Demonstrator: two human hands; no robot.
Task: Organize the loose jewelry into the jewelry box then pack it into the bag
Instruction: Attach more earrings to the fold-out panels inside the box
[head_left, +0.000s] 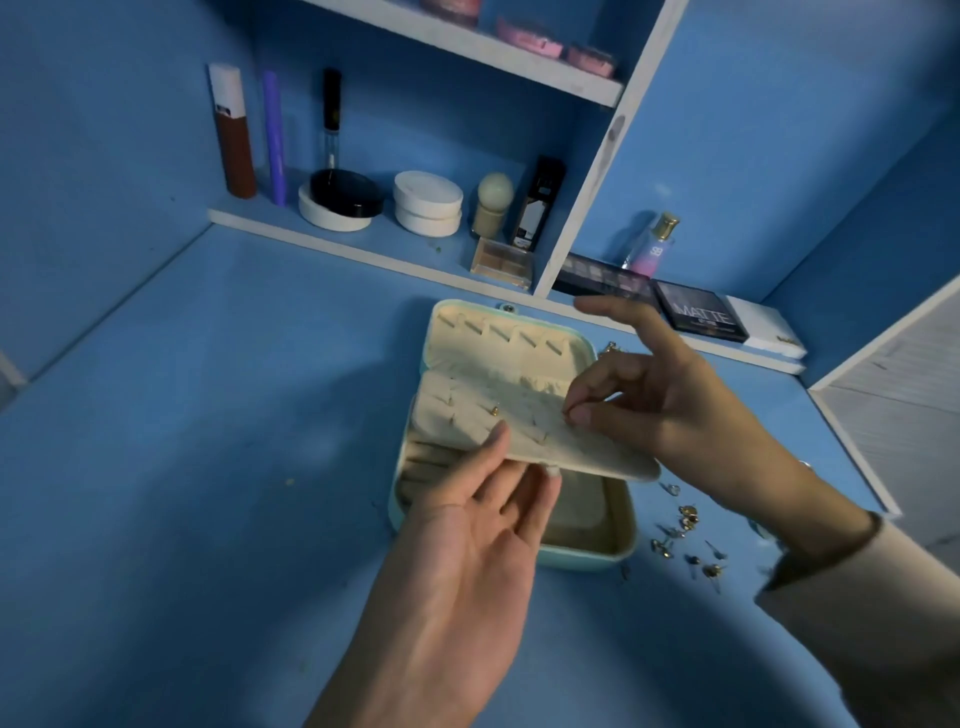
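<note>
Holding up the cream earring panel of the open jewelry box, mid-table: left hand, thumb above, fingers beneath. Right hand pinches at panel, index finger straight; held item unreadable. Loose earrings just right of box.

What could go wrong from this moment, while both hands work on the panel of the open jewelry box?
1. The right hand pinches a small piece against the earring panel; if the grip slips, it may fall into the jewelry box.
2. The left hand alone holds the panel up; if it tilts, pinned earrings could loosen.
3. The right sleeve is near the loose earrings and may scatter them.
</note>
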